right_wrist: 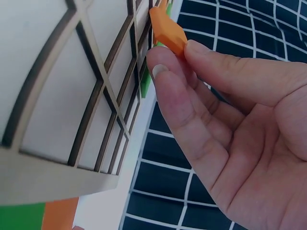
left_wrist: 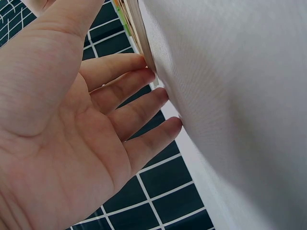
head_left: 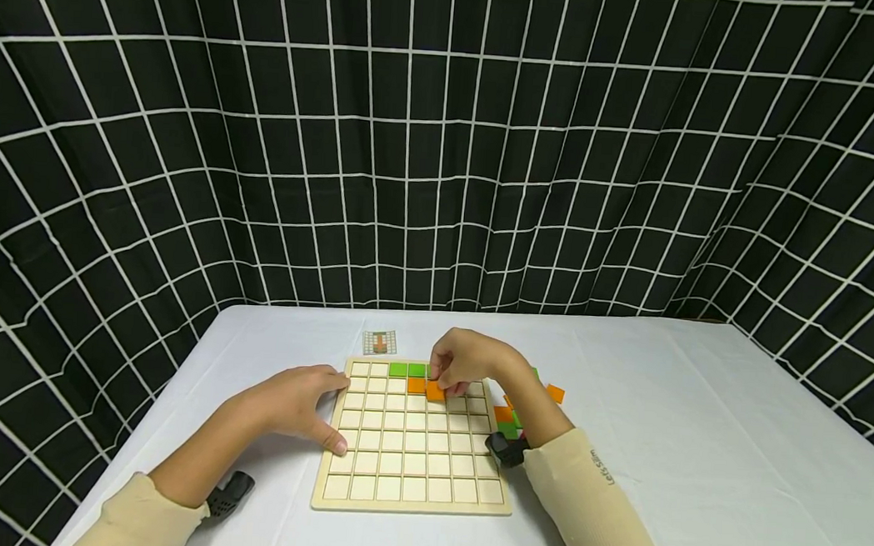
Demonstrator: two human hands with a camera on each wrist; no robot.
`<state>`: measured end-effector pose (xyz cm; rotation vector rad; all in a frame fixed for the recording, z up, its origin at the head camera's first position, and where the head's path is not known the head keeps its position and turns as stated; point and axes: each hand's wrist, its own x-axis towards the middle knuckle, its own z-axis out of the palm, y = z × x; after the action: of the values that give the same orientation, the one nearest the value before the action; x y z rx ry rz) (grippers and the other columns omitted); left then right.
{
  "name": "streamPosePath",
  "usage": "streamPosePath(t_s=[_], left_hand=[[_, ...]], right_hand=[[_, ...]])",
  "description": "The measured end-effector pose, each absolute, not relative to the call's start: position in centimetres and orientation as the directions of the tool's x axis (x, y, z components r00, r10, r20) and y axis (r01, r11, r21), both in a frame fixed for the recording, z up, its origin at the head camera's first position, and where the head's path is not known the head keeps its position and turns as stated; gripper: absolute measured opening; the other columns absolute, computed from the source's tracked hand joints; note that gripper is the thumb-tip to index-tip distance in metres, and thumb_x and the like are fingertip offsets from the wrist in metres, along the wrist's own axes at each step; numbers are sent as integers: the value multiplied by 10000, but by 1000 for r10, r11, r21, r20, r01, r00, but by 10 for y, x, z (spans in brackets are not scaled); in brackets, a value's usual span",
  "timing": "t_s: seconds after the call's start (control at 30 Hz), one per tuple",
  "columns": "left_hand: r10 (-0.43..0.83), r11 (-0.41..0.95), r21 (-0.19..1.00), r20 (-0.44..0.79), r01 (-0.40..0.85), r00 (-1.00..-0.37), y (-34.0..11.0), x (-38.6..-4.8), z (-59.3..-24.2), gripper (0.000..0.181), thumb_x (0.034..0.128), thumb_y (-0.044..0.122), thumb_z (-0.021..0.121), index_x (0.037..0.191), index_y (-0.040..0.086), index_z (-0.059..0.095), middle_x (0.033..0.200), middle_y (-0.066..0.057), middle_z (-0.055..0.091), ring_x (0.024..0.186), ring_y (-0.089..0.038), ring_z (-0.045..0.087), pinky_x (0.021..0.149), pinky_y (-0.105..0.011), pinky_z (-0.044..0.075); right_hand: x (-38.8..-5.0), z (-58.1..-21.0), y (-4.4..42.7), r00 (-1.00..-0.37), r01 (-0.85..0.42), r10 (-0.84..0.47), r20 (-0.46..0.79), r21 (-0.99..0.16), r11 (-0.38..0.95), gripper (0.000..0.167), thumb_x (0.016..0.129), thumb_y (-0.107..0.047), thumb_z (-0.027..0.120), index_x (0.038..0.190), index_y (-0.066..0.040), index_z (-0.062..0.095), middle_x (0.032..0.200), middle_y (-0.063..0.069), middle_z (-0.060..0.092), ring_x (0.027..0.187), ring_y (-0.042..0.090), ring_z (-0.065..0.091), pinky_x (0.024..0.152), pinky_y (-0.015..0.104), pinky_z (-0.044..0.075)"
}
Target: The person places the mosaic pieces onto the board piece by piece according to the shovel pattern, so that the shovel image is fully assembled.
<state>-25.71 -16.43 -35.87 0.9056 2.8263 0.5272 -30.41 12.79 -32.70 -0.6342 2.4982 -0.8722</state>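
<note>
A square wooden grid board (head_left: 404,442) lies on the table in the head view. My right hand (head_left: 465,362) is over its upper part and pinches an orange square tile (head_left: 436,391) between thumb and finger. In the right wrist view that orange tile (right_wrist: 168,31) is tilted just off the grid. Another orange tile (head_left: 416,385) sits in a cell to its left, and green tiles (head_left: 398,369) fill cells in the top row. My left hand (head_left: 294,406) rests at the board's left edge, fingers spread; in the left wrist view its fingertips (left_wrist: 175,125) touch the table beside the board.
A small printed pattern card (head_left: 379,342) lies behind the board. Loose orange and green tiles (head_left: 506,428) are scattered right of the board, partly hidden by the right forearm. The white-clothed table (head_left: 697,439) backs onto a black grid curtain (head_left: 445,140).
</note>
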Motion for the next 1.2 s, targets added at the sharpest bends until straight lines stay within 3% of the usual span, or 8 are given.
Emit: streamPosePath(t_s=[0.3,0.7,1.2], left_hand=[[590,755,361,-9,548,-807,-165,-258,-360,815,599,572,907,1193,78,648,1215,-63,639,1137,-271,589,1009,-486,455],[581,761,367,-22,535,-813,-165,-258,-360,928,602,575,905,1298,32,620,1287,-119,622,1222,-329,561,1042,-500,435],[584,759,369,-20,537,-812,-165,-258,-359,920,610,571,905,1297,29,620,1277,-114,627,1213,-324,567,1037,-500,438]], right_hand=[[-301,-324,123,-802,-294,-558,-214,-672,680,84,876,116,675,877,32,672,769,107,670,703,306,709,650,348,604],[-298,-324,117,-797,-297,-562,-222,-666,684,98,885,113,668,873,16,676,779,106,675,699,288,706,662,364,607],[-299,-329,112,-785,-299,-566,-253,-645,703,37,894,48,688,874,22,673,764,109,706,657,278,701,624,339,599]])
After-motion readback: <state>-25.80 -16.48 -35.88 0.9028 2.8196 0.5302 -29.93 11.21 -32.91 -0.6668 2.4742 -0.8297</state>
